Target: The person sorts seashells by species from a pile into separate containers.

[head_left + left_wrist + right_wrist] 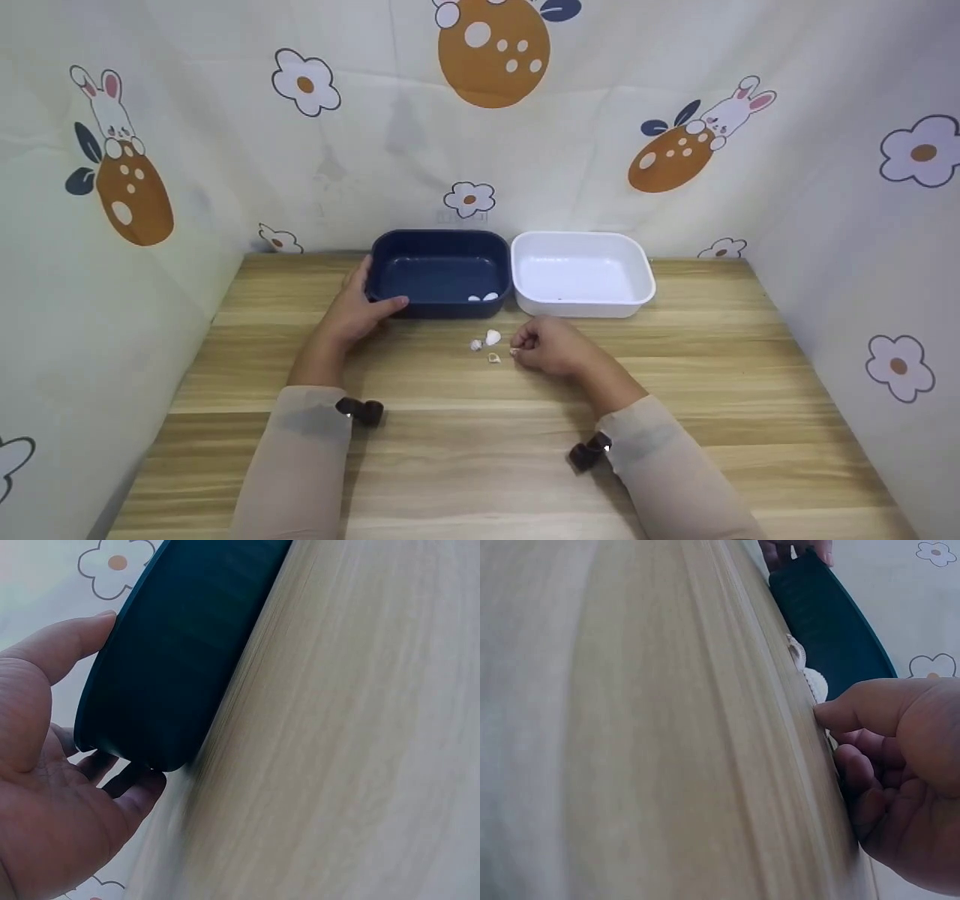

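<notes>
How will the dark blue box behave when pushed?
The dark blue box should hold its shape, as its walls look rigid. Low and wide, it seems unlikely to tip. Its glossy floor may let the white pieces slide.

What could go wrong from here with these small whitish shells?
The right hand has one tiny whitish shell at its fingertips; it may slip. Those fingers might also nudge the three loose pale shells on the wood-grain table close by. If the left hand tugs the dark blue rectangular tray it grips, the two white pieces inside could slide.
</notes>
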Demonstrator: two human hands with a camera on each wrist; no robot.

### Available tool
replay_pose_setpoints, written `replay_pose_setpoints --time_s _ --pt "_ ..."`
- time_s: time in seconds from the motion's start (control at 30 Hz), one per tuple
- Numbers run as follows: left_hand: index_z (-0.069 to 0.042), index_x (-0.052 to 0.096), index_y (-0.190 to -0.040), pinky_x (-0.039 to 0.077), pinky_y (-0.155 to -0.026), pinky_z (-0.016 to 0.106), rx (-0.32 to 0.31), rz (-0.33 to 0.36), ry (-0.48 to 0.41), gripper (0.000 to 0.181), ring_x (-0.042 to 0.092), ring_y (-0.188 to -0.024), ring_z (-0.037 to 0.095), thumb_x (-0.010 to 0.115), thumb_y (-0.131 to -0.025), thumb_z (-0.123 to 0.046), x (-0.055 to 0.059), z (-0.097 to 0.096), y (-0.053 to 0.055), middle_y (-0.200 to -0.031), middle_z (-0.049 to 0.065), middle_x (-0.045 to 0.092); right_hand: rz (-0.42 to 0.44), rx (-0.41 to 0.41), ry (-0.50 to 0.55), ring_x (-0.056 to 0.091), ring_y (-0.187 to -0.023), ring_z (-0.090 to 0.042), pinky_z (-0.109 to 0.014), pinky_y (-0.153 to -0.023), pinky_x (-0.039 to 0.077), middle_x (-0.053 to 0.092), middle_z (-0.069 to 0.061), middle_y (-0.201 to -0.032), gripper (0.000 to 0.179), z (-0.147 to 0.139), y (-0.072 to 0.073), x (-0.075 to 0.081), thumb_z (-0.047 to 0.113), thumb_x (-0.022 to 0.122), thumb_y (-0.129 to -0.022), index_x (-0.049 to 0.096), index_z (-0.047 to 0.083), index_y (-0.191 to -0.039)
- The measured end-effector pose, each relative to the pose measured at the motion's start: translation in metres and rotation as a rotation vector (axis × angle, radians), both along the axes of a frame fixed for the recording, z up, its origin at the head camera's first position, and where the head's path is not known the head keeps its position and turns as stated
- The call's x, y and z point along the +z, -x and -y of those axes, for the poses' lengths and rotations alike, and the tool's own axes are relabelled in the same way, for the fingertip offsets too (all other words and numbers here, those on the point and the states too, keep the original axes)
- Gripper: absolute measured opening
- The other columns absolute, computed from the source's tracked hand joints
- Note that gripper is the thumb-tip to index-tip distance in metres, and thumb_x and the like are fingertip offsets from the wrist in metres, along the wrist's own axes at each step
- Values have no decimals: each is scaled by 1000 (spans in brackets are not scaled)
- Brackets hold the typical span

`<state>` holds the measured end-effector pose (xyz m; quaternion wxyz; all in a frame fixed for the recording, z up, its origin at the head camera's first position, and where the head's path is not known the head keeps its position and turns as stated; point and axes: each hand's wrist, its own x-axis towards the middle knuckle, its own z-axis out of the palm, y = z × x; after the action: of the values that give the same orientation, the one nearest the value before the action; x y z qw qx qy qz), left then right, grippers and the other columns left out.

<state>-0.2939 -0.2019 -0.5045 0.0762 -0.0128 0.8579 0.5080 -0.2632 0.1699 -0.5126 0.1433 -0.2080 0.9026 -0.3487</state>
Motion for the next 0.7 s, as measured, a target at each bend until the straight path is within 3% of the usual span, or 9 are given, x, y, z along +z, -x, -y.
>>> replay_pose_setpoints --time_s 0.13,0.37,0.7 --pt "-19 4 -174 11 -137 58 -5 -6 3 117 6 -169 39 82 -91 -47 0 0 0 -182 16 2 -26 7 -12 59 -73 -6 -24 -71 52 72 3 -82 7 0 0 0 15 76 -95 81 10 -98" --pt "-19 2 -174 10 -137 59 -20 -6 23 117 4 -169 40 81 -92 -48 0 0 0 -182 16 0 -69 -3 -16 64 -82 -8 -33 -84 57 78 3 -90 8 -1 0 -1 20 77 -97 82 15 -101" --pt "-20 2 -174 10 -137 60 -21 6 31 118 3 -169 40 81 -92 -49 1 1 -1 -182 16 0 -82 -8 -2 72 -93 -12 -35 -92 60 83 1 -102 13 -3 1 -1 11 76 -92 84 13 -101"
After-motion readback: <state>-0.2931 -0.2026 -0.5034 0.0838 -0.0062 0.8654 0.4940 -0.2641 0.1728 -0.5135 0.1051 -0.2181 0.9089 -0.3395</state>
